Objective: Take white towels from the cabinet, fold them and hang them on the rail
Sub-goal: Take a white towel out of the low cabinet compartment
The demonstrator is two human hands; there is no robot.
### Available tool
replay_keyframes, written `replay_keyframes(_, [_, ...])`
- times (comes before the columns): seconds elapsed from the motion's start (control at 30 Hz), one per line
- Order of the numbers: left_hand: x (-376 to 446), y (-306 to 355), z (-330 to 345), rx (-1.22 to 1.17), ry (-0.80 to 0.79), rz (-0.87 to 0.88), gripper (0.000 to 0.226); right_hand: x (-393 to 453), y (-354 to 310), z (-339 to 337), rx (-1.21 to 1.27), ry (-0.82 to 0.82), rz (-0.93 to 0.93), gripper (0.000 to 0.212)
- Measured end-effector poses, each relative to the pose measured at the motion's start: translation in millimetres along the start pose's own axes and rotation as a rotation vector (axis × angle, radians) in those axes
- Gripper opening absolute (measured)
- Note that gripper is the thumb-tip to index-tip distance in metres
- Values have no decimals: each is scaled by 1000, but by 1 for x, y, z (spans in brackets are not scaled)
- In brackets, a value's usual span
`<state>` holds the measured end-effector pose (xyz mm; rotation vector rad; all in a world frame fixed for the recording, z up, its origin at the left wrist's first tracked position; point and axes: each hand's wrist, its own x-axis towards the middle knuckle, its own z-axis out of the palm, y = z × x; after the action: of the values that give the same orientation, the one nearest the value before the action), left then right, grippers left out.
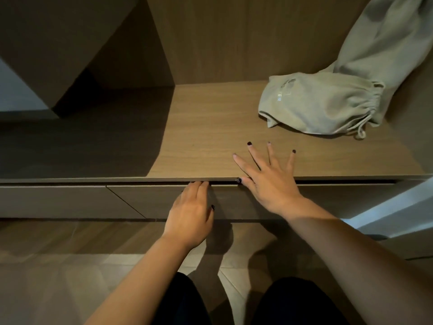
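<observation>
- The left hand (191,219) reaches up to the top edge of a drawer front (234,200). Its fingertips are tucked into the dark gap under the lip of the wooden shelf (210,137) above, curled over the drawer's upper edge, while the thumb lies against the drawer face.
- The right hand (269,179) lies flat on the shelf near its front edge, fingers straight and spread, gripping nothing; its thumb hooks down over the lip.
- The drawer front sits almost flush with the panel to its left, and only a thin dark slit shows along its top.
- No white towels are in sight. If they are in the cabinet (210,43), they are hidden from this view.
- The shelf has bare wood in front of and to the left of the right hand; its left part lies in shadow.
- A pale green drawstring garment (328,104) lies bunched at the back right of the shelf, well apart from the right hand, with one leg draped up the cabinet's right side.
- Below, the person's dark-clad knees (293,301) are close to the drawer, over a wood-toned floor (46,266).
</observation>
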<state>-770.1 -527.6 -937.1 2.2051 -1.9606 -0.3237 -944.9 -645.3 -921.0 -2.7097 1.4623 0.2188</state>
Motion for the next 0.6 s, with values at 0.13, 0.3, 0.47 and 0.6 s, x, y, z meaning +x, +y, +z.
replay_keyframes(0.13, [6, 3, 13, 52, 109, -4, 57, -1, 1, 5, -27, 57, -5, 58])
replay_keyframes(0.3, [10, 3, 28, 163, 265, -21, 34, 0, 2, 8, -42, 65, -12, 59])
replay_keyframes(0.47, [11, -9, 37, 138, 357, 72, 19, 2, -2, 12, -33, 124, 21, 63])
replay_keyframes(0.6, [-7, -13, 42, 47, 273, 154, 25, 2, 0, 8, -7, 94, 14, 68])
